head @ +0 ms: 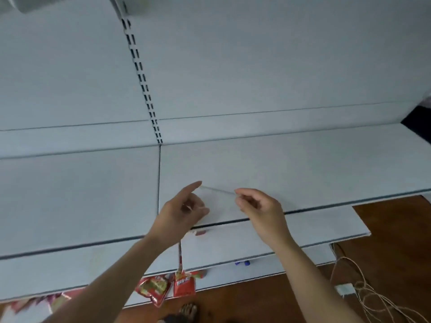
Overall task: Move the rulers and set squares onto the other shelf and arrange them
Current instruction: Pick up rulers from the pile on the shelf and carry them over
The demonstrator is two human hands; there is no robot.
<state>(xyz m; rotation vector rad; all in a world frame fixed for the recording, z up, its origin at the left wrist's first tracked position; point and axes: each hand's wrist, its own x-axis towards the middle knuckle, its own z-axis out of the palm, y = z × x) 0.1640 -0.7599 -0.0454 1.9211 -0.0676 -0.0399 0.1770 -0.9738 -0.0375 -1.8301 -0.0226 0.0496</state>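
Left hand (184,206) and right hand (258,203), grips pinched on the clear plastic piece (218,199); lay it flat, square to the shelf (303,171).

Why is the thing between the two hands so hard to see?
Head view: the clear plastic piece is see-through, so the pale shelf shows through it and only its thin top edge stands out between the left hand and the right hand. Head view: the light is soft, with hardly any shadow. The picture is a bit blurry, and the wide lens bends straight lines.
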